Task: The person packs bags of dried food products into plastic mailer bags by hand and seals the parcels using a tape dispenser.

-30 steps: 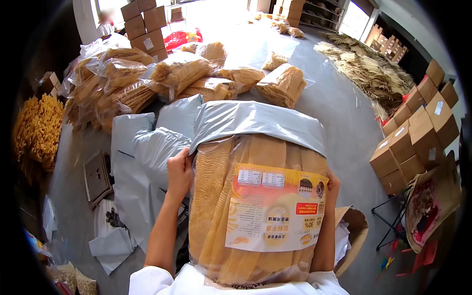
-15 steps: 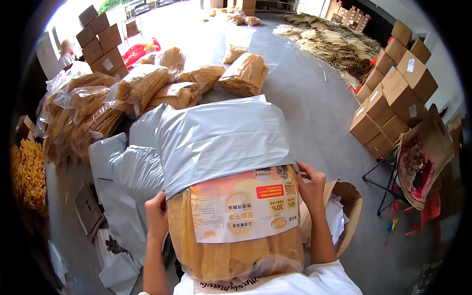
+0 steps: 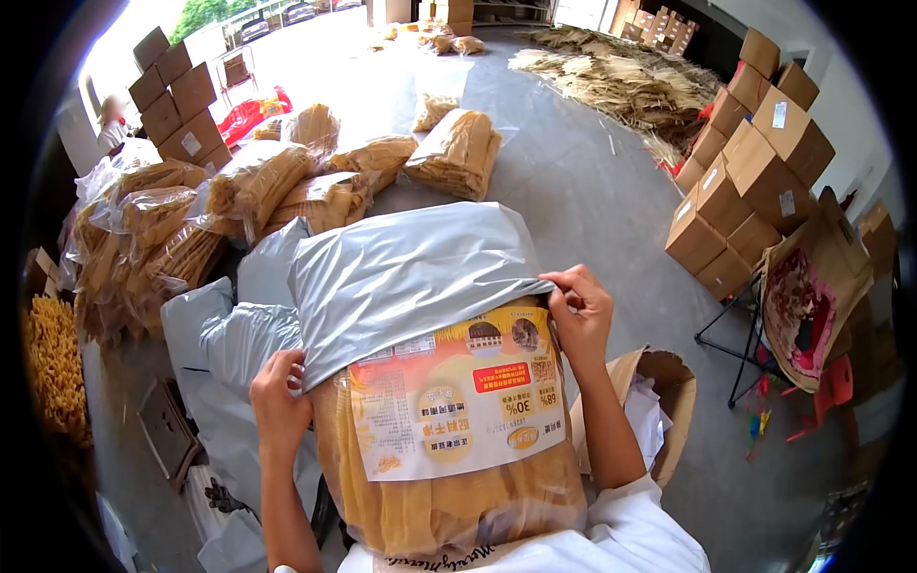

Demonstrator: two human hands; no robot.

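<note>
A clear plastic packet of flat yellow dried bean curd sheets lies in front of my body, partly inside a grey mailing bag. Its printed label, in orange, white and red, shows upside down below the bag's mouth. My left hand pinches the bag's edge at the near left corner of the mouth. On the other side, my right hand has the bag's right edge between thumb and fingers and lifts it a little. The packet's far end is hidden inside the bag.
More grey bags lie on the left. Beyond them are clear bags of yellow dried sheets. An open carton with white paper stands right, near a folding chair and stacked boxes. A person is at far left.
Both hands have moved away from my body, the right one more. The bag's edge is drawn back on the right, and more of the label's far part shows. My view has shifted slightly.
</note>
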